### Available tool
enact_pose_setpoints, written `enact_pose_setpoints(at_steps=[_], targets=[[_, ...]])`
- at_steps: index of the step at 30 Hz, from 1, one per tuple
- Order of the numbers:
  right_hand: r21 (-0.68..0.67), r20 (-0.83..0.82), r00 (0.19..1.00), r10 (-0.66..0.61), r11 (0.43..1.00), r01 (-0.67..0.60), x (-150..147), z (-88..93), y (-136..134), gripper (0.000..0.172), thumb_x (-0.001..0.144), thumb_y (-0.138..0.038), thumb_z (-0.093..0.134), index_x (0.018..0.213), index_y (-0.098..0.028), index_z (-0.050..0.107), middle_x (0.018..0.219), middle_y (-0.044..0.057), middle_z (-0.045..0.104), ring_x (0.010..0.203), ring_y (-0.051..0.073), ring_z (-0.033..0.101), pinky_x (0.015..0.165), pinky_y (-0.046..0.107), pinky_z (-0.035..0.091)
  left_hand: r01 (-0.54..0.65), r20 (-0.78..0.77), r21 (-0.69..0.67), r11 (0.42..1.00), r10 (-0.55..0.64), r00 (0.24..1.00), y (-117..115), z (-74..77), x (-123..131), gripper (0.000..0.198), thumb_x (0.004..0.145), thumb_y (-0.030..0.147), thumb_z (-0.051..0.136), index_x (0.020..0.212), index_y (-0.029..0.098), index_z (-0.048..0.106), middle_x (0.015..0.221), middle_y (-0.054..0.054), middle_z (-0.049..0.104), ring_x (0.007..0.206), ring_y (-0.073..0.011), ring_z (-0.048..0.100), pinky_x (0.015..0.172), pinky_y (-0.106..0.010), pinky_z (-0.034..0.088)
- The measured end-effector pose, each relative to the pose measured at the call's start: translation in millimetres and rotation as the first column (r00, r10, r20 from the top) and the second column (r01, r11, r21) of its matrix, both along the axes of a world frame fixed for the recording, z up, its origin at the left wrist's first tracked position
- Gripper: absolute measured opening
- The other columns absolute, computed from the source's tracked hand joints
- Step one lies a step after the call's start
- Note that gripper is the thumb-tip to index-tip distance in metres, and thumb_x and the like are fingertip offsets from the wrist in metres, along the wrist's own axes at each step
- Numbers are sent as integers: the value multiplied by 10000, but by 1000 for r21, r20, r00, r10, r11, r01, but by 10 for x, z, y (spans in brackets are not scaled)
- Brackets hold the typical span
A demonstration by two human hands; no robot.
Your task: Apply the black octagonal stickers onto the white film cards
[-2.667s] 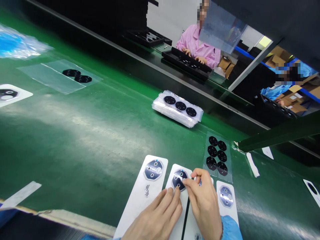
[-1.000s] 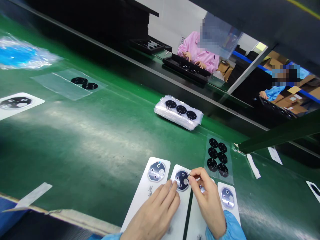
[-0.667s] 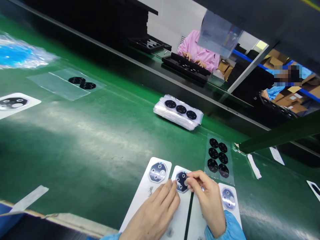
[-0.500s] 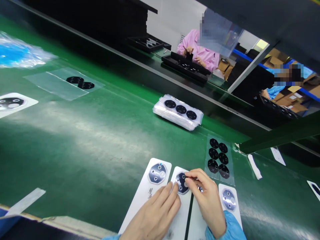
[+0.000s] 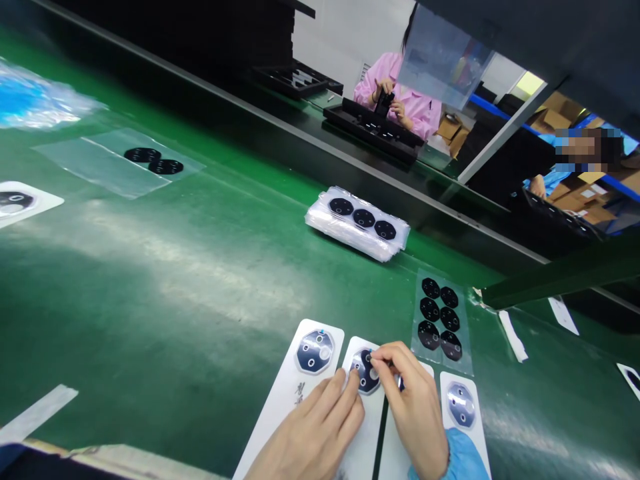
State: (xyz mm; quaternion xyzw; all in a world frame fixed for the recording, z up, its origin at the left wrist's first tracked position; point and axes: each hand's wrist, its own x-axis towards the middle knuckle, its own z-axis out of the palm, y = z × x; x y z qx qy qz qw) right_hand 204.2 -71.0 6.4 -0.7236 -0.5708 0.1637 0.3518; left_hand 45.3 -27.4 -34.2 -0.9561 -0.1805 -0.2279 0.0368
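White panels lie side by side before me, each with an octagonal recess or piece near its far end. On the second white panel [image 5: 361, 427], a glossy black octagonal sticker [image 5: 364, 381] with ring-shaped holes sits between my hands. My left hand [image 5: 315, 427] rests flat, fingers stretched, fingertips at the sticker's near left edge. Thumb and index finger of my right hand [image 5: 410, 393] pinch at the sticker's upper right edge, beside a small blue tab. The left white panel [image 5: 280, 413] carries a similar octagonal sticker [image 5: 315, 351] with a blue tab. My right hand partly hides the third panel.
A clear sheet of black octagons [image 5: 440, 320] lies beyond my right hand. Farther back sits a bagged stack [image 5: 357, 223] with black octagons. Another sheet [image 5: 105, 163] and a plastic bag [image 5: 45, 97] lie left. A green post [image 5: 560, 270] stands right. Two people work across the bench.
My right hand's pinch stays at the sticker's upper edge, with only a slight shift of the fingers. My left hand keeps its place. The view has tilted slightly.
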Motion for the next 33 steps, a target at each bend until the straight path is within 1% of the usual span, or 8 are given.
enact_pose_setpoints(at_steps=[4,11,14,17,22,25,30,33], targets=[[39,247,968,40,998,-51,-52,4,10,209,914,-114,386,834,-196,561,884,65,529,787,187,554,640,289,466,-8,-23,-37,999,8,1000,-12,66,-6,280,887,139,350,1036,153,586,1140,-65,643,1028,-214,550,889,-355,339],[73,413,910,45,994,-82,-146,-42,23,224,885,-57,383,826,-197,548,898,71,534,769,199,498,633,315,419,-41,5,-29,999,42,999,-23,29,24,312,894,123,307,1016,155,592,1106,-58,657,995,-209,552,858,-360,339],[52,412,909,59,995,-88,-149,-30,32,232,887,-63,381,812,-202,551,910,69,532,763,200,492,630,315,412,-41,-8,-23,999,40,999,-24,6,22,297,893,141,324,1037,161,583,1123,-59,649,1008,-205,544,865,-358,334],[66,366,930,23,997,-51,-137,-21,28,221,899,-77,379,835,-196,554,913,73,515,764,200,491,630,313,414,-43,-27,-29,999,42,999,-32,-8,12,272,882,159,363,1052,168,576,1134,-58,642,1024,-204,536,873,-359,334],[41,378,925,48,997,-69,-104,-38,13,234,902,-70,371,824,-196,552,910,69,504,759,200,471,638,324,404,-39,11,-21,999,39,999,-36,-32,17,272,871,139,357,1031,166,575,1124,-56,646,1014,-203,538,884,-367,320],[34,348,937,15,999,-28,-96,-45,16,208,908,-84,384,841,-199,544,944,73,492,800,207,468,658,329,405,-38,15,-32,999,39,999,-30,-35,25,279,873,127,344,1029,166,572,1120,-53,648,1006,-205,542,882,-370,313],[12,429,902,46,998,-56,-121,-46,30,225,871,-42,394,816,-203,541,945,69,492,770,206,449,635,328,385,-28,18,-20,999,28,999,-23,-28,30,294,880,123,321,1026,154,575,1107,-62,654,988,-209,550,870,-375,316],[19,424,906,12,1000,-23,-129,-27,34,225,866,-41,399,828,-208,545,959,71,491,789,211,456,644,327,386,-22,18,-18,1000,23,1000,-26,-33,27,305,884,117,310,1033,153,574,1111,-58,653,997,-207,547,884,-372,316]])
